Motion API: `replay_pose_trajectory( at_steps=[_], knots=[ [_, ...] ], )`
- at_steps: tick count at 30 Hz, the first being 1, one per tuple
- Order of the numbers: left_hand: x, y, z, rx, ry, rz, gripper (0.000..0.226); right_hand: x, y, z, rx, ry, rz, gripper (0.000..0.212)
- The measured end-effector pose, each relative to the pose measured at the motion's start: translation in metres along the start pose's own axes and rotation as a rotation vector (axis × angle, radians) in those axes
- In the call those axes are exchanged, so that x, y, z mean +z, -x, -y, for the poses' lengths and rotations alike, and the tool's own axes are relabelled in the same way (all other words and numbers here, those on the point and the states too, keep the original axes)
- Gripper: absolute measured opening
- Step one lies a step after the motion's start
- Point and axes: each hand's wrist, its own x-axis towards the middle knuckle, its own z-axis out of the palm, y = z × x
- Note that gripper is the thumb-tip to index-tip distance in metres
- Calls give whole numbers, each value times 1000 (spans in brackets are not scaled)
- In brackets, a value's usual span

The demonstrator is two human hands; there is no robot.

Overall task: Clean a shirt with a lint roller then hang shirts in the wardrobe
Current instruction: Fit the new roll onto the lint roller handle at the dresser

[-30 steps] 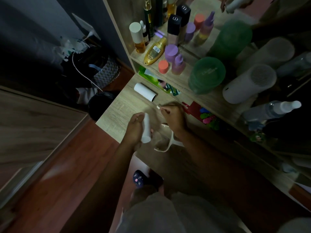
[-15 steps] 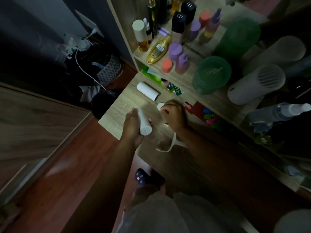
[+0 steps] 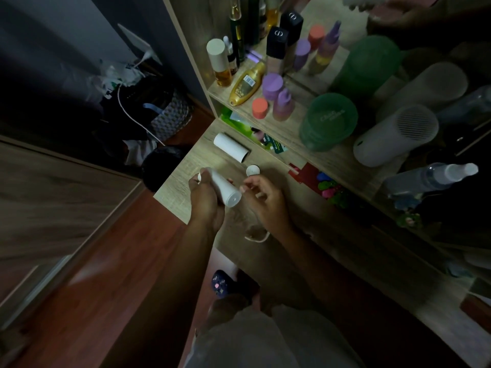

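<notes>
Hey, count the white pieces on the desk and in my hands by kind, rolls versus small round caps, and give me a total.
White rolls: 2 (held roll gripped by the left hand; lying roll on the desk)
Small round caps: 1 (round cap on the desk, just beyond the right hand)
Total: 3

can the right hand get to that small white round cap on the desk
Probably yes. The right hand looks empty, fingers loosely curled, and the small white round cap lies on the bare wooden desk just beyond it, with nothing between. The left hand holds the white cylindrical roll aside.
</notes>
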Motion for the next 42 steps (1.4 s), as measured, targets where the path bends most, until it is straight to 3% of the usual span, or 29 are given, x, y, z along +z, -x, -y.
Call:
replay_pose_trajectory(
  at_steps=[5, 9, 14, 16, 21, 28, 33, 39, 42],
  knots=[
    [2, 5, -2, 41, 3, -3, 21, 5, 19, 7, -50, -30, 28, 44],
    [4, 10, 0, 72, -26, -24, 22, 11, 25, 10, -58, -6, -29, 53],
    [6, 11, 3, 95, -18, -34, 25, 10, 25, 13, -26, 59, -58, 37],
    [7, 12, 4, 100, -14, -41, 23, 14, 29, 12, -47, 58, -129, 41],
    [8, 12, 6, 103, 3, -46, 20, 2, 25, 9, 54, 1, 4, 34],
    [8, 9, 8, 143, -50, -35, 22, 6, 30, 19, -30, 74, -102, 46],
    [11, 8, 7, 171, -75, -21, 22, -4, 21, 18, 57, 0, 26, 40],
    [13, 8, 6, 190, -109, -41, 10, -5, 19, 17, 60, 8, -4, 37],
    [14, 8, 7, 194, -100, -36, 7, -1, 21, 14, -46, 75, -84, 33]
  ],
)
